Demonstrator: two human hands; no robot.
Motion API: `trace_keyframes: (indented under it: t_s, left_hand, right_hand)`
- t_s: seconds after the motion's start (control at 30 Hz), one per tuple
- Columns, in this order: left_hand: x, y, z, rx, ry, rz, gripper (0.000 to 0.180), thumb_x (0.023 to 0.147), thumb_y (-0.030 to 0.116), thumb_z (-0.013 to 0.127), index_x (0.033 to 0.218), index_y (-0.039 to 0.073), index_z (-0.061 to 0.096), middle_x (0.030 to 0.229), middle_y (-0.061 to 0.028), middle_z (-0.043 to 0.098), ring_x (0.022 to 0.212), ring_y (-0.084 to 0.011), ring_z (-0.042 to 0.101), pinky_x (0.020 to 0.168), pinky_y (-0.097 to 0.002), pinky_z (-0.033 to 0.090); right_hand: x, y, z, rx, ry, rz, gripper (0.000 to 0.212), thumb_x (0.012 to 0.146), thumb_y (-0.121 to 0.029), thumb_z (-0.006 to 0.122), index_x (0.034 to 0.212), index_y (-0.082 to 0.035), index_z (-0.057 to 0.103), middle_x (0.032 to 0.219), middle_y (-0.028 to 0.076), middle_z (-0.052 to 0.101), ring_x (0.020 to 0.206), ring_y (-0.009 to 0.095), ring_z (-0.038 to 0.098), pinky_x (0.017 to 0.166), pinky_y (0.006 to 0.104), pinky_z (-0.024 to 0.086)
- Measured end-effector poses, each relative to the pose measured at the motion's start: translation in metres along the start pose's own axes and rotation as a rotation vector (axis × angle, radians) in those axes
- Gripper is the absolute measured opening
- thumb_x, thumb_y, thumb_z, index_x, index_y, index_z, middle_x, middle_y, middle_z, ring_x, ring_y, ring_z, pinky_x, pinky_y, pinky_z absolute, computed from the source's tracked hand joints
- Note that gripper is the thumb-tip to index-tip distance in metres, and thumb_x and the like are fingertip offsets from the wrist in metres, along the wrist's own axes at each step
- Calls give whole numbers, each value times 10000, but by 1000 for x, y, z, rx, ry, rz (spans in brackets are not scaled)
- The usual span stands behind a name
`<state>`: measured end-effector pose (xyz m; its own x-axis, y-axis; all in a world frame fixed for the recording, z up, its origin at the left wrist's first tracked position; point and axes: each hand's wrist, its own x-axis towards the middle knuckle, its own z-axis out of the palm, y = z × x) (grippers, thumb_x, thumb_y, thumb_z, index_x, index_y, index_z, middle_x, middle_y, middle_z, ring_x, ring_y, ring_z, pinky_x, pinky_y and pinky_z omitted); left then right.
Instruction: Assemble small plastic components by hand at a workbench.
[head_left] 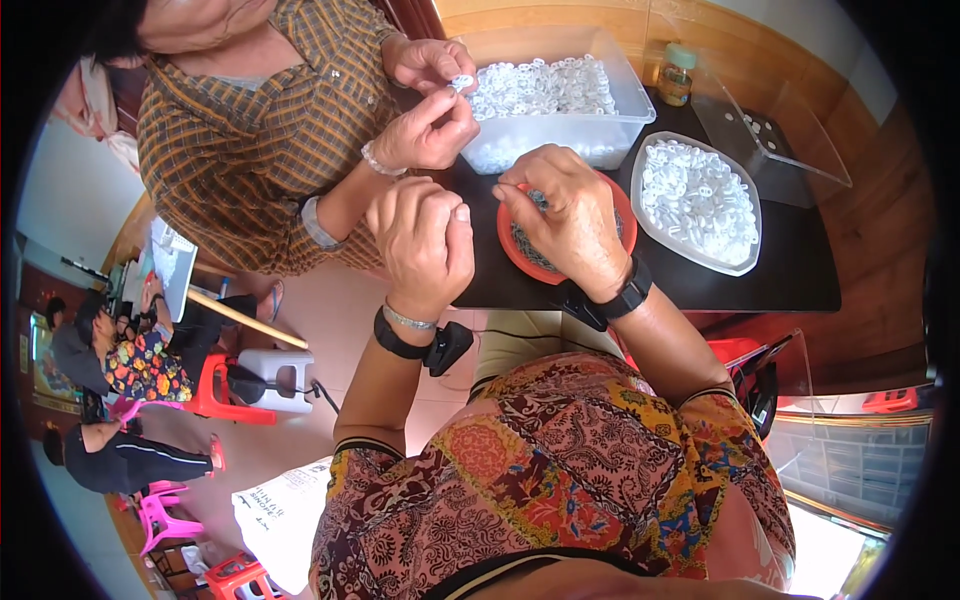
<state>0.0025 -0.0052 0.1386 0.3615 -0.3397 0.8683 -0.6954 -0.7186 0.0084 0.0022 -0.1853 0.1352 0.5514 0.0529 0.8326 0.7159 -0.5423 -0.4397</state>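
My left hand [422,245] is curled closed in the air, just left of an orange-red bowl [626,215]; anything inside its fingers is hidden. Over that bowl my right hand [572,222] is closed, thumb and forefinger pressed together in a pinch. Whatever sits between those fingertips is too small to make out. Many small grey metal pieces [522,243] lie in the bowl beneath it. To the right of my right hand, a white tray [742,268] is heaped with small white plastic pieces [700,200].
A clear plastic tub [632,110] of similar white pieces stands behind the bowl on the black table [800,270]. A lidded jar [676,75] and a clear box [770,130] are at the back right. On the left, a co-worker's hands [435,115] hold a small white piece.
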Motion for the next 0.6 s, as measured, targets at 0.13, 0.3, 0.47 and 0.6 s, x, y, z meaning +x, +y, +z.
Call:
trace_keyframes:
  t_s: [0.13,0.3,0.47,0.6]
  left_hand:
    - [-8,1,-1,-2,-20,-17,94,791,90,614,877,69,581,868,-83,578,887,-286,569,852,-430,368]
    - [-3,4,1,18,-46,-8,272,817,146,598,1067,41,573,924,-120,578,924,-310,552,871,-451,361]
    - [12,8,4,54,-85,5,314,816,166,599,1097,32,561,930,-131,573,918,-315,538,863,-450,359]
    - [16,7,6,56,-117,59,158,799,150,607,926,56,592,885,-109,566,900,-307,537,843,-436,363]
  right_hand:
    - [0,0,-4,-26,-34,29,144,739,-76,748,818,-47,632,817,77,644,777,276,621,668,354,498]
    - [1,-9,-10,-19,-11,19,220,736,-109,763,908,-45,642,847,87,643,786,272,625,680,356,505]
    - [1,-10,-10,-23,37,34,261,737,-133,769,950,-43,649,859,87,636,785,267,630,677,350,512]
    - [3,-2,-12,-28,24,3,204,743,-118,760,898,-41,650,839,90,635,757,260,633,662,337,512]
